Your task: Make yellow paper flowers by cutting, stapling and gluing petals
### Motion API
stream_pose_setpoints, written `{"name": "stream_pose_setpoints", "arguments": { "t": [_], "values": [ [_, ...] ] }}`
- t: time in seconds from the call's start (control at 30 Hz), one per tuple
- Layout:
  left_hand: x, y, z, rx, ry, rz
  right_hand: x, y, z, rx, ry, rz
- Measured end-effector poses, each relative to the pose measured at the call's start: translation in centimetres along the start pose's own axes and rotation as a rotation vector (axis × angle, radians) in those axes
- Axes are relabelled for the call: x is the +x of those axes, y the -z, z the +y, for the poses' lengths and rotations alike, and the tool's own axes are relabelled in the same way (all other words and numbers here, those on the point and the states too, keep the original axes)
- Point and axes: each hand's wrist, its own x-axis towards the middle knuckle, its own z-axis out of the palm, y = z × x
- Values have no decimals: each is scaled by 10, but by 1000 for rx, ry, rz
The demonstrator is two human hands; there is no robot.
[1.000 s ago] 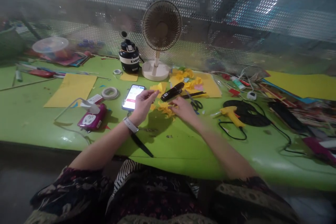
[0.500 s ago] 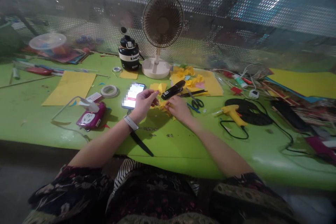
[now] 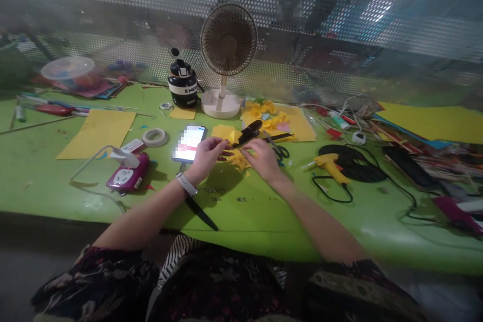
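Yellow paper pieces [image 3: 239, 160] on green desk [image 3: 256, 219], between left hand [image 3: 206, 158] and right hand [image 3: 264, 160]; each grip fingertips together (cannot tell on what); black stapler [image 3: 249, 132] just beyond.

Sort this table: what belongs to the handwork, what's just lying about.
Likely handwork:
crumpled yellow paper by left hand and right hand
long black stapler

Seemingly lying about:
round beige desk fan
black bottle with white band
boxy purple socket

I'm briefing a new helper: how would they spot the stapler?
Find the round-headed fan at the back of the green table. In front of its base, to the right, is the stapler. Its chunky black body sets it apart from the yellow flowers behind it and the ring-handled scissors to its right.
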Motion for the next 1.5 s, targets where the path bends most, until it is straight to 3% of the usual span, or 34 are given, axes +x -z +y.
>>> {"name": "stream_pose_setpoints", "arguments": {
  "t": [0.4, 0.63, 0.93, 1.5],
  "values": [
    [-6, -7, 6, -100, 133, 8, 0, 13, -18, -278, 298, 75],
    [-6, -4, 3, -100, 129, -17, 0, 12, -20, -250, 288, 86],
    [-6, -4, -1, -142, 87, -98, -2, 13, -17, -93, 124, -16],
    [-8, -6, 8, -203, 134, -98, -2, 13, -18, -104, 131, 10]
  ]
}}
